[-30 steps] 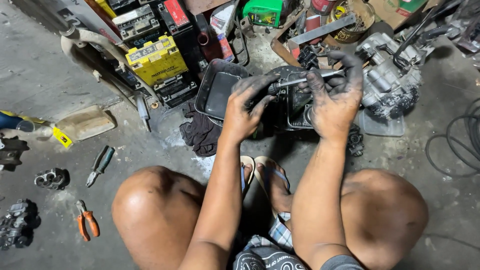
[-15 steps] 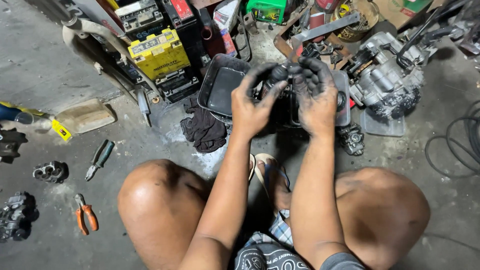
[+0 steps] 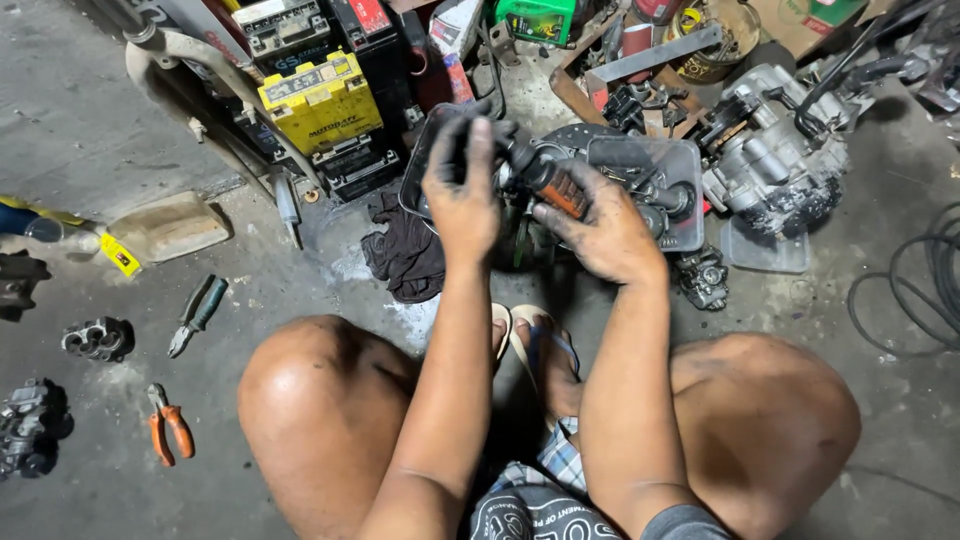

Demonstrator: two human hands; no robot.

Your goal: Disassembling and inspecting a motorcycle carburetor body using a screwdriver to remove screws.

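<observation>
I squat on a concrete floor with both greasy hands over a dark metal tray that holds engine parts. My right hand grips a screwdriver with an orange and black handle, its tip pointing up and left. My left hand is raised beside it, fingers closed around the top of a dark part near the screwdriver's upper end; what it grips is mostly hidden behind the hand. A dark rag lies on the floor left of the tray.
A yellow battery stands with black batteries at the back left. A grey engine sits at the right. Green-handled pliers, orange-handled pliers and small metal parts lie at the left. A cable coils at far right.
Both hands have drawn closer to me and lifted off the tray. The right hand now holds the screwdriver in plain sight, and the left hand has risen beside it.
</observation>
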